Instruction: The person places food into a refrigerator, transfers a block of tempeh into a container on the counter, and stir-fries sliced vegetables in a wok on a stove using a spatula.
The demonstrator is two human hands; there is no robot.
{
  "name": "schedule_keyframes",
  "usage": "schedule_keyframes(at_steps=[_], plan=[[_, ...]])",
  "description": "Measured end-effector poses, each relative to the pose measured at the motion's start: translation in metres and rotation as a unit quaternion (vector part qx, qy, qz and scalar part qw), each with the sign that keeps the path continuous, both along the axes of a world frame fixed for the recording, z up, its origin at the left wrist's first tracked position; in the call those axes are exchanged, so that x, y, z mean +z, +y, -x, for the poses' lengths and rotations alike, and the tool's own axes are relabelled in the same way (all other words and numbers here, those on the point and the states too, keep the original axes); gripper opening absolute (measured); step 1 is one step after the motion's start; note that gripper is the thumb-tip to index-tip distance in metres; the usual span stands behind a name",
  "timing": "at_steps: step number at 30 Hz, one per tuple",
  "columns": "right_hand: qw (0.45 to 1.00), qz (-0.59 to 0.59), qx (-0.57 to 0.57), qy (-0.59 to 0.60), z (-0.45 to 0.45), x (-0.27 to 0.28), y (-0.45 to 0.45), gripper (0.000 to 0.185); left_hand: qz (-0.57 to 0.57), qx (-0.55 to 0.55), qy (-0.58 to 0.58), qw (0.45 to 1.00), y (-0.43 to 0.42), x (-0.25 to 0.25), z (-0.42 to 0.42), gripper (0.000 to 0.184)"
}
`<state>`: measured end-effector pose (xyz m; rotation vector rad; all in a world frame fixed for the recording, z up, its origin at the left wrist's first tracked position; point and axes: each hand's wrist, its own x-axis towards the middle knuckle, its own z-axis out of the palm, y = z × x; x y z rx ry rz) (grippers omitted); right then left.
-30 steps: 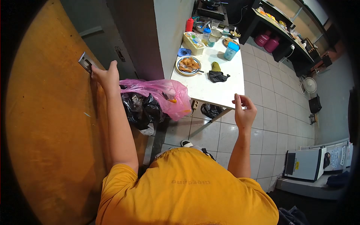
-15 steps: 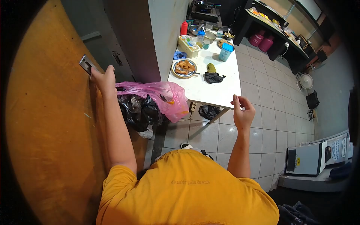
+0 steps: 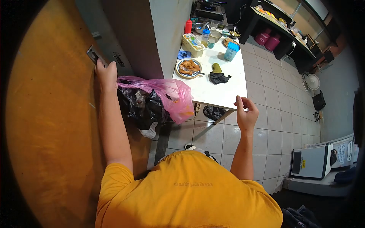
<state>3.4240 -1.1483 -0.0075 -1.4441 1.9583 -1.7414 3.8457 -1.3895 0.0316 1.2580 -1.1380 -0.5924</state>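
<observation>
My left hand (image 3: pixel 107 76) has its fingers at the metal handle plate (image 3: pixel 92 55) on the edge of an orange-brown door (image 3: pixel 49 114), with the fingertips partly hidden behind the hand. Pink and black plastic bags (image 3: pixel 175 97) hang just right of my left wrist. Near the front right corner of a white table (image 3: pixel 224 93), my right hand (image 3: pixel 248 114) is raised with its fingers curled and apart, and nothing shows in it. A plate of food (image 3: pixel 189 68) and a dark cloth-like item (image 3: pixel 219 78) lie on the table.
A door frame (image 3: pixel 129 38) with a latch plate stands beyond the door. The table also bears a tub (image 3: pixel 193 45), a blue-lidded container (image 3: pixel 231 51) and a red bottle (image 3: pixel 188 26). Farther off are a stove (image 3: pixel 210 11), pink gas cylinders (image 3: pixel 267 39), a fan (image 3: pixel 313 82) and a white appliance (image 3: pixel 310 163).
The door edge and my left hand have moved right, nearer the frame, and the gap between door and frame has narrowed. My right hand has stayed almost in place.
</observation>
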Motion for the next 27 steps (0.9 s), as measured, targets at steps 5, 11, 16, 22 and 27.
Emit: schedule_keyframes(at_steps=[5,11,16,22,27], plan=[[1.000,-0.007,-0.002,-0.015,0.000,0.001,-0.001,0.014,-0.001,0.062,-0.049,0.997,-0.003,0.004,0.012,0.060],[1.000,-0.024,0.011,-0.004,-0.003,0.000,-0.020,0.015,0.017,0.024,-0.014,0.999,-0.012,-0.007,-0.003,0.060],[0.999,-0.027,0.039,-0.006,-0.006,0.002,-0.027,0.017,0.026,0.042,-0.050,0.998,-0.018,-0.008,-0.006,0.060],[0.999,-0.024,0.032,-0.013,-0.004,-0.004,-0.025,0.014,0.021,0.050,-0.050,0.997,-0.011,-0.001,-0.002,0.058],[0.999,-0.029,0.029,-0.008,-0.001,-0.005,-0.021,0.014,0.021,0.027,-0.020,0.999,-0.005,0.006,0.004,0.047]])
